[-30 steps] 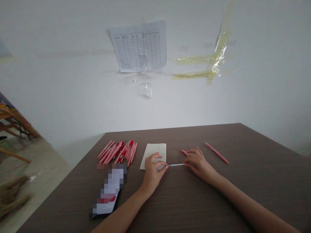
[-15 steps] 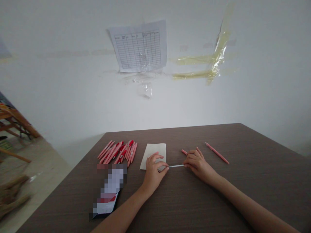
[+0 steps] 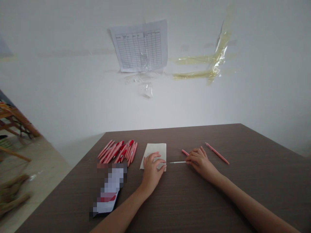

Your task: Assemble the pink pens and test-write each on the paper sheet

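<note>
A thin white pen refill [image 3: 178, 162] sticks out to the left from the pinched fingers of my right hand [image 3: 198, 160]. Its tip points at my left hand [image 3: 153, 168], which holds nothing, thumb and forefinger apart, over the lower right part of a pale notepad [image 3: 155, 149]. Just behind my right fingers lies a pink pen part [image 3: 185, 152], the rest of it hidden by the hand. Farther right, a whole pink pen [image 3: 217, 153] rests slantwise on the table.
Several pink and red pens [image 3: 118, 152] lie in a pile at the left of the brown table [image 3: 194, 207]. Nearer me is a phone-like object [image 3: 109, 191], partly blurred out. A printed sheet [image 3: 143, 47] is taped to the wall behind.
My left fingers have let go of the refill's tip and parted. The right hand has moved slightly right and away from me with the refill.
</note>
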Action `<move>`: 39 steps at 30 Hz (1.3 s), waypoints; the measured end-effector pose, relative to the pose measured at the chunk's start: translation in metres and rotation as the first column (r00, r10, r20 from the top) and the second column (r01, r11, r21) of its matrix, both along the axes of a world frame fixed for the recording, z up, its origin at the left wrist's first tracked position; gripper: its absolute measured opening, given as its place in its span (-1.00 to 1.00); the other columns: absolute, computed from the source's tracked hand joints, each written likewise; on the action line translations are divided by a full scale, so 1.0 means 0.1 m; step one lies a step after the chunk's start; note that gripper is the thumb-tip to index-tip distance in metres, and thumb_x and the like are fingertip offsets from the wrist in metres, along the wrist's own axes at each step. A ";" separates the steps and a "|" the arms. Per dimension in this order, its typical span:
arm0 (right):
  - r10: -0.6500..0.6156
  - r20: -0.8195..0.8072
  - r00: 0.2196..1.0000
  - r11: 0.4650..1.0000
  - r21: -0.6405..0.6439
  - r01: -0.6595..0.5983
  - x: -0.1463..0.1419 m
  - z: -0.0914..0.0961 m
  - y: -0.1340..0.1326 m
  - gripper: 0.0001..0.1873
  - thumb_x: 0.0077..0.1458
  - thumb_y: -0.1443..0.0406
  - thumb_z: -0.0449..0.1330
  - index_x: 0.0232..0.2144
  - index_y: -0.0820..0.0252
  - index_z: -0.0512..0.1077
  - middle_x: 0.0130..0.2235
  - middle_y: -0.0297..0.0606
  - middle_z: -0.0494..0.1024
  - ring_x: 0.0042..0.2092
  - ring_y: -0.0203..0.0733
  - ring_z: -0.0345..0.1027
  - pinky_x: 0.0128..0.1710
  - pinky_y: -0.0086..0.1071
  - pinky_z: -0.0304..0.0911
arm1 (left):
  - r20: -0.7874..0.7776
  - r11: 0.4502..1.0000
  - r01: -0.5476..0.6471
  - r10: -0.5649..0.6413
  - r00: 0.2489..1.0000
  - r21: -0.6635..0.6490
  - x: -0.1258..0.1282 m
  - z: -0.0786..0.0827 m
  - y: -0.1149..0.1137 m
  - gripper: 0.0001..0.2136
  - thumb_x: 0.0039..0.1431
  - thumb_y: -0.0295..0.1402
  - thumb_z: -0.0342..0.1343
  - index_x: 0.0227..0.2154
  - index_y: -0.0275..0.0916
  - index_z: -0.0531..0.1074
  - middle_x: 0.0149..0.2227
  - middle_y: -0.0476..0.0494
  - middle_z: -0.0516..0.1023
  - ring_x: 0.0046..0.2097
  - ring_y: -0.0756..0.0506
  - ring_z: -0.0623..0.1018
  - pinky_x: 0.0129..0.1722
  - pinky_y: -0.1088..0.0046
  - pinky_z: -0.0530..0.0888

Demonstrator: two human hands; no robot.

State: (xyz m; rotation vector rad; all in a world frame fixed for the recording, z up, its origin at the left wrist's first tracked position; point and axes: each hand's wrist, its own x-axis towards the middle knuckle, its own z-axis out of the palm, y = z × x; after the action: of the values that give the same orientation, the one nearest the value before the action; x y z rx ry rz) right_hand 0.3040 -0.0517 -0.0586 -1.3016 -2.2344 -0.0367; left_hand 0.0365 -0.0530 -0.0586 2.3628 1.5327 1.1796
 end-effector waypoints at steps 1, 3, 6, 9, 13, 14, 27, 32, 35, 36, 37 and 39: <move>-0.014 -0.002 1.000 1.000 0.002 0.014 0.01 -0.01 0.00 -0.86 0.21 0.31 0.15 -0.28 0.00 0.52 -0.19 -0.27 0.58 0.00 -0.03 0.30 0.23 0.28 -0.16 | -0.019 1.000 -0.027 0.027 0.999 -0.012 -0.01 0.01 0.00 -0.86 0.06 -0.50 0.27 -0.34 -0.11 0.58 -0.02 -0.13 0.52 0.11 -0.22 0.43 0.19 -0.09 0.20; -0.039 -0.006 0.999 0.999 0.007 0.039 0.03 -0.02 0.02 -0.86 0.21 0.30 0.15 -0.29 0.00 0.52 -0.20 -0.26 0.58 0.00 -0.01 0.29 0.22 0.26 -0.12 | -0.054 0.995 -0.095 0.092 0.994 -0.041 -0.04 0.03 0.00 -0.88 0.10 -0.45 0.24 -0.31 -0.09 0.57 0.01 -0.11 0.51 0.10 -0.21 0.41 0.19 -0.10 0.17; -0.062 -0.013 0.998 0.998 0.022 0.062 0.07 -0.06 0.05 -0.86 0.20 0.29 0.16 -0.29 0.00 0.53 -0.20 -0.24 0.57 0.01 0.03 0.28 0.20 0.26 -0.08 | -0.103 0.973 -0.220 0.212 0.972 -0.069 -0.09 0.06 0.00 -0.87 0.15 -0.39 0.21 -0.23 -0.07 0.56 0.00 -0.11 0.50 0.09 -0.21 0.39 0.16 -0.03 0.21; -0.078 -0.026 0.997 0.996 0.041 0.079 0.11 -0.10 0.08 -0.87 0.20 0.27 0.17 -0.28 0.00 0.54 -0.21 -0.23 0.56 0.01 0.05 0.27 0.18 0.25 -0.05 | -0.157 0.944 -0.324 0.311 0.937 -0.065 -0.12 0.09 0.00 -0.75 0.17 -0.35 0.18 -0.08 -0.01 0.53 -0.01 -0.14 0.47 0.09 -0.22 0.38 0.13 0.05 0.25; -0.096 -0.034 0.995 0.994 0.050 0.098 0.13 -0.13 0.10 -0.87 0.20 0.27 0.17 -0.27 0.01 0.54 -0.20 -0.23 0.56 0.00 0.05 0.27 0.17 0.24 -0.02 | -0.260 0.904 -0.424 0.396 0.881 -0.059 -0.14 0.10 0.00 -0.69 0.17 -0.36 0.17 -0.01 -0.12 0.50 0.03 -0.23 0.45 0.11 -0.27 0.36 0.12 0.07 0.26; -0.098 -0.033 0.995 0.994 0.052 0.099 0.13 -0.13 0.10 -0.87 0.20 0.26 0.17 -0.27 0.01 0.54 -0.20 -0.23 0.56 0.00 0.05 0.27 0.16 0.23 -0.01 | -0.287 0.894 -0.444 0.411 0.865 -0.059 -0.14 0.10 0.00 -0.68 0.16 -0.37 0.16 0.00 -0.15 0.49 0.05 -0.26 0.44 0.12 -0.29 0.35 0.11 0.06 0.26; -0.118 -0.005 0.993 0.992 0.050 0.118 0.12 -0.11 0.08 -0.87 0.19 0.28 0.18 -0.30 -0.01 0.54 -0.21 -0.24 0.57 0.01 0.05 0.28 0.14 0.20 0.03 | -0.336 0.886 -0.460 0.415 0.846 -0.063 -0.12 0.15 0.01 -0.81 0.20 -0.37 0.10 -0.14 -0.19 0.50 0.01 -0.23 0.46 0.10 -0.27 0.37 0.10 0.08 0.27; -0.111 -0.004 0.994 0.992 0.052 0.111 0.13 -0.12 0.10 -0.85 0.19 0.28 0.16 -0.32 -0.02 0.54 -0.19 -0.24 0.57 0.01 0.05 0.28 0.14 0.18 0.04 | -0.341 0.882 -0.468 0.422 0.840 -0.062 -0.12 0.13 0.01 -0.72 0.23 -0.34 0.09 -0.01 -0.17 0.47 0.06 -0.28 0.44 0.12 -0.29 0.36 0.09 0.06 0.28; -0.110 -0.013 0.994 0.993 0.037 0.110 0.12 -0.11 0.09 -0.86 0.20 0.27 0.16 -0.30 -0.01 0.54 -0.18 -0.24 0.57 0.02 0.05 0.27 0.15 0.19 0.03 | -0.348 0.883 -0.464 0.415 0.841 -0.069 -0.12 0.12 0.02 -0.80 0.24 -0.33 0.08 -0.13 -0.14 0.54 0.07 -0.24 0.44 0.14 -0.29 0.34 0.10 0.05 0.27; -0.110 -0.014 0.994 0.993 0.033 0.110 0.12 -0.11 0.09 -0.86 0.20 0.27 0.16 -0.30 0.00 0.54 -0.18 -0.23 0.57 0.02 0.05 0.27 0.15 0.19 0.03 | -0.347 0.883 -0.464 0.414 0.842 -0.072 -0.12 0.13 0.01 -0.82 0.24 -0.33 0.08 -0.18 -0.13 0.55 0.07 -0.23 0.44 0.14 -0.29 0.34 0.11 0.05 0.26; -0.108 -0.014 0.994 0.994 0.031 0.109 0.12 -0.10 0.08 -0.86 0.20 0.27 0.16 -0.30 0.00 0.54 -0.19 -0.23 0.57 0.02 0.05 0.27 0.15 0.18 0.03 | -0.347 0.883 -0.464 0.413 0.842 -0.076 -0.12 0.13 0.01 -0.83 0.25 -0.33 0.07 -0.21 -0.14 0.56 0.07 -0.23 0.44 0.14 -0.29 0.34 0.11 0.05 0.26; -0.103 -0.012 0.995 0.994 0.035 0.103 0.12 -0.08 0.08 -0.86 0.20 0.26 0.16 -0.30 0.01 0.54 -0.19 -0.22 0.57 0.01 0.04 0.28 0.14 0.18 0.05 | -0.346 0.883 -0.462 0.410 0.844 -0.082 -0.11 0.15 0.01 -0.84 0.25 -0.33 0.07 -0.25 -0.14 0.56 0.06 -0.22 0.44 0.14 -0.28 0.35 0.11 0.06 0.26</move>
State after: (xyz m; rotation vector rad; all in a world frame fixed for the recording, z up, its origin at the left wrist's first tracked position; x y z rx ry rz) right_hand 0.3156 -0.0442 -0.0669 -1.3942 -2.1470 -0.1070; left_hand 0.0251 -0.0523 -0.0437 2.2412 2.2750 0.6994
